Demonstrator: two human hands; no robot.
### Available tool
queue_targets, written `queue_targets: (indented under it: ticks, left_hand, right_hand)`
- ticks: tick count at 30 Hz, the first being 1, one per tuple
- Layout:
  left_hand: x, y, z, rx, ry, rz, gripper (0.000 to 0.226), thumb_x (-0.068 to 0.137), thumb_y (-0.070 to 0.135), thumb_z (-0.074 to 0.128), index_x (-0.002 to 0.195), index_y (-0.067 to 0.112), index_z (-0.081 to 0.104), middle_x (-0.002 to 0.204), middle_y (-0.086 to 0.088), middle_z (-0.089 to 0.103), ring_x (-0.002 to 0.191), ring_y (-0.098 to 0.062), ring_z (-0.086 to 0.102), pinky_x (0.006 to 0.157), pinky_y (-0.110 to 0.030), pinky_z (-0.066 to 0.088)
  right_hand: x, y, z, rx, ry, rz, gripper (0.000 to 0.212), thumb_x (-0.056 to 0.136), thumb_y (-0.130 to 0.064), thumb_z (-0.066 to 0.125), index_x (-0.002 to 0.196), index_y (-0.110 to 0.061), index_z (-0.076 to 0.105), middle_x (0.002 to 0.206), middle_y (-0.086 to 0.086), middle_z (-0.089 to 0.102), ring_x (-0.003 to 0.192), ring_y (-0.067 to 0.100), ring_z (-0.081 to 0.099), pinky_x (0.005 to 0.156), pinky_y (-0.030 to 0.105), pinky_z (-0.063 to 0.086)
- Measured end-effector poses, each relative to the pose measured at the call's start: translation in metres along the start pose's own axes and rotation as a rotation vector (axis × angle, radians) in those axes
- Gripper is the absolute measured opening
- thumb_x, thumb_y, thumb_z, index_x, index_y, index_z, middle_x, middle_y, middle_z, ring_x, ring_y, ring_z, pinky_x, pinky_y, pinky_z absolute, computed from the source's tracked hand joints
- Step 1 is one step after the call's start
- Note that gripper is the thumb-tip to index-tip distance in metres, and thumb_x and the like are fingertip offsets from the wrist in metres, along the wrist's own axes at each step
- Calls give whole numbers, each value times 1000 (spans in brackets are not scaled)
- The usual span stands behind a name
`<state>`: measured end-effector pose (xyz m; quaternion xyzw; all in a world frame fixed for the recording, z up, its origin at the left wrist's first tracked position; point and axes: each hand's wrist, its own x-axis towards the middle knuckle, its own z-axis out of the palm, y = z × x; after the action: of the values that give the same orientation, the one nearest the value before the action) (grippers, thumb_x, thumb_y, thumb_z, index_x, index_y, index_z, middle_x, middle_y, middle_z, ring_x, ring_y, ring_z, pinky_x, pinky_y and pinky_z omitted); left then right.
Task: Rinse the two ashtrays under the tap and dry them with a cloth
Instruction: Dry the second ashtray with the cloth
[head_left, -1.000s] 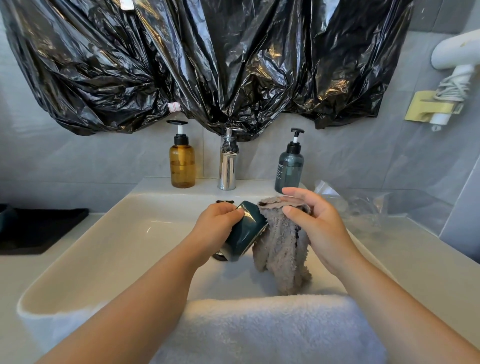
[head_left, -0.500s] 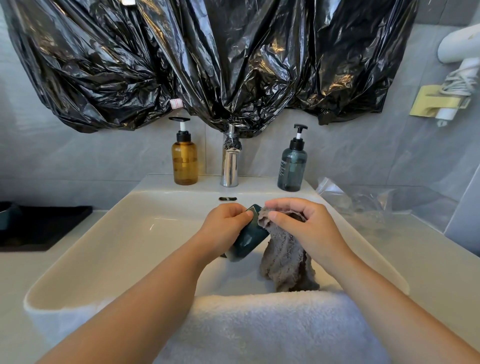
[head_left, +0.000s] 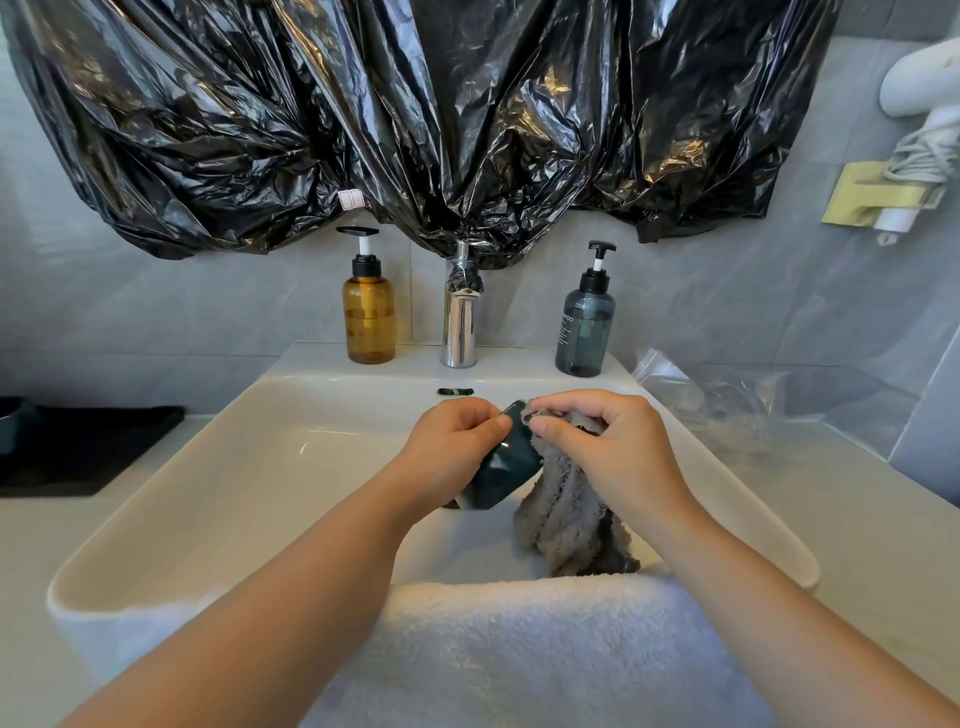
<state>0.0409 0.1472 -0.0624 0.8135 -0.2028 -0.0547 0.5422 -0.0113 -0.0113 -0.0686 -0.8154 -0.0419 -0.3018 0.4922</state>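
One teal ashtray (head_left: 506, 470) tilts in the left hand (head_left: 456, 442), mouth toward cloth (head_left: 567, 512).

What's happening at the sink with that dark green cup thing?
A person is drying a dark teal ashtray over the sink. The left hand grips it, and the right hand pinches a grey cloth against its rim. No water shows at the tap. A white towel lies over the sink's front edge.
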Motion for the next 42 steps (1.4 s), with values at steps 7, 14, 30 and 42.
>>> queue_targets:
  ticks: [7,14,30,42]
  left_hand:
    - [-6,4,3,-1,-57,40,25,99,26,48,83,16,65,75,-3,63,70,-18,57,58,-26,45]
    - [-1,2,0,47,32,32,23,99,25,48,97,12,68,96,-12,70,92,-26,64,80,-38,54]
    - [-1,3,-6,-247,17,119,30,101,17,44,80,15,65,65,3,64,59,-7,58,58,-18,47]
    - [-3,3,-3,-178,-97,-79,32,94,35,55,102,7,69,98,-18,71,89,-33,66,88,-46,51]
  right_hand:
    - [7,10,-6,-56,48,67,13,85,-20,71,95,-23,78,94,-9,72,94,5,64,88,25,52]
    - [-5,0,3,-128,-53,-101,20,86,-11,69,102,-19,77,100,-8,68,97,1,62,84,7,46]
    - [2,8,-9,234,88,117,21,91,-11,63,107,-20,74,105,-15,72,105,-4,63,94,16,46]
    - [-1,6,-7,196,-167,20,25,89,-3,63,100,-21,77,103,-9,75,107,4,65,100,28,48]
